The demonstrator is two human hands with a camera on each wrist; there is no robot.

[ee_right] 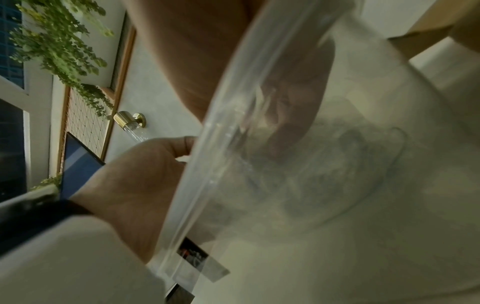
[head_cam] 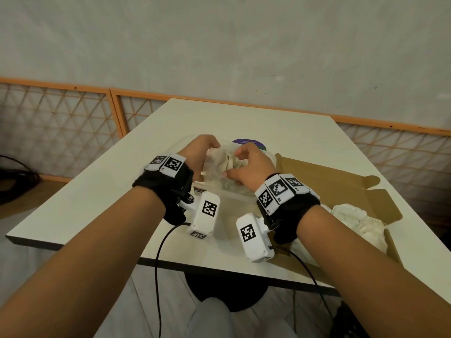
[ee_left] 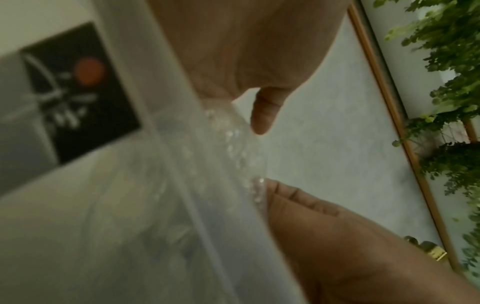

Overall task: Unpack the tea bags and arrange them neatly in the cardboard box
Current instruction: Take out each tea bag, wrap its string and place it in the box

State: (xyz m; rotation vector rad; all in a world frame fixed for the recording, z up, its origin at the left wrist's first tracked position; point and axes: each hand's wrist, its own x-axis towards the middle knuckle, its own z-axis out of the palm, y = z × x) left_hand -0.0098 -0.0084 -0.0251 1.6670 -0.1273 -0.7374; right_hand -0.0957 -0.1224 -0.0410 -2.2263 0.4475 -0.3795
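Observation:
A clear plastic bag (head_cam: 219, 167) of pale tea bags is held over the middle of the table. My left hand (head_cam: 211, 145) pinches its top edge on the left, and my right hand (head_cam: 238, 156) pinches the same edge on the right. The bag's zip rim (ee_right: 207, 164) shows close up in the right wrist view, with my right fingers (ee_right: 288, 127) curled behind the film. The crinkled film (ee_left: 233, 148) fills the left wrist view, between my thumb (ee_left: 263, 115) and palm. An open cardboard box (head_cam: 341, 181) lies to the right with several white tea bags (head_cam: 361, 223) inside.
A round purple label (head_cam: 249, 142) lies on the white table (head_cam: 109, 191) just behind the bag. Orange-framed lattice panels (head_cam: 61, 118) run along the wall beyond the table. Cables hang from both wrist cameras over the table's front edge.

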